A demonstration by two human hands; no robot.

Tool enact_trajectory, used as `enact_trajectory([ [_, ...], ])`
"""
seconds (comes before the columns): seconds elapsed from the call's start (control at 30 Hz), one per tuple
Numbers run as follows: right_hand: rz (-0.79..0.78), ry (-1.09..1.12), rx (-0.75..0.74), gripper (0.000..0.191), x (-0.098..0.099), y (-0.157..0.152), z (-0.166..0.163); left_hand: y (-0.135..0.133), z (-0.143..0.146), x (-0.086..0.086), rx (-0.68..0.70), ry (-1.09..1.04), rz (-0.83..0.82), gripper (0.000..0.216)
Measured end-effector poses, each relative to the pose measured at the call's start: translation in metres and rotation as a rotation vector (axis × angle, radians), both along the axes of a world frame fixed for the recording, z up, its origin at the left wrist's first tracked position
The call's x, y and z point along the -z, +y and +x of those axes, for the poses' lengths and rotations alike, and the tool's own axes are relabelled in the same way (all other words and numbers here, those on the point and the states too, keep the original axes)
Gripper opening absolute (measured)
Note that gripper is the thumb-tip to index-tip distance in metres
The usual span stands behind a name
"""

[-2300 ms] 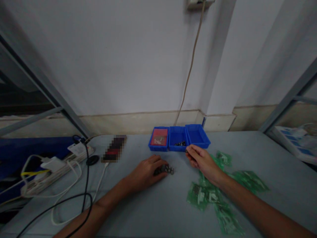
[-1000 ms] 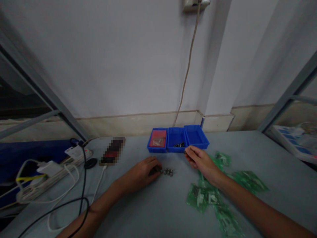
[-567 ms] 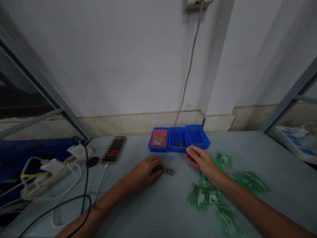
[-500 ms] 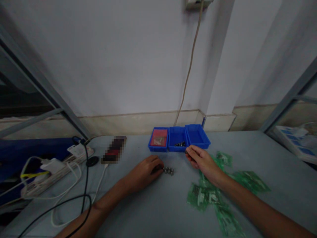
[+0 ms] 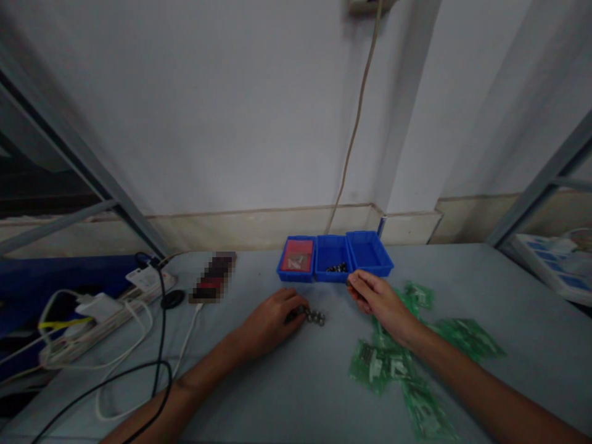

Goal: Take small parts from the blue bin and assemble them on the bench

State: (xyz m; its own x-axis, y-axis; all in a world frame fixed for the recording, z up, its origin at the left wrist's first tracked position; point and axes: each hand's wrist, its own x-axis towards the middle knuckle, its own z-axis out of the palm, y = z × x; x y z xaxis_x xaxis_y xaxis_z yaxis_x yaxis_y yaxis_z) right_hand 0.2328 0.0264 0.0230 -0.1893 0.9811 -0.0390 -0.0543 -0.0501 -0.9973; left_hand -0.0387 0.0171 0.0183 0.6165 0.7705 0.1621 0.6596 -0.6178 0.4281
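Since half a second ago little has shifted: the left hand (image 5: 272, 320), fingers curled, touches the small metal parts (image 5: 316, 317) on the surface (image 5: 287, 394), which could roll off if nudged, while the right hand (image 5: 377, 300) pinches something too small to tell.

A short row of small, dull-metal, perhaps nut-like parts (image 5: 315, 317) lies on the grey tabletop (image 5: 287, 394).
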Motion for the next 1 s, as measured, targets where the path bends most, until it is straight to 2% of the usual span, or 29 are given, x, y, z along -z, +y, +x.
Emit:
enact_trajectory([
  [0.17, -0.013, -0.005, 0.008, 0.051, 0.000, 0.000, 0.000, 0.000, -0.002, -0.003, -0.043, -0.033, -0.043, 0.008],
  [0.43, -0.018, 0.003, 0.028, 0.050, 0.004, 0.002, 0.001, -0.006, -0.010, -0.009, -0.011, -0.084, -0.170, 0.018],
  [0.83, -0.012, 0.001, 0.024, 0.049, 0.005, 0.003, 0.002, -0.005, -0.004, -0.005, -0.022, -0.153, -0.225, 0.020],
  [1.0, -0.006, -0.010, 0.023, 0.048, 0.005, 0.002, 0.002, -0.006, -0.009, -0.011, -0.032, -0.121, -0.186, 0.026],
])
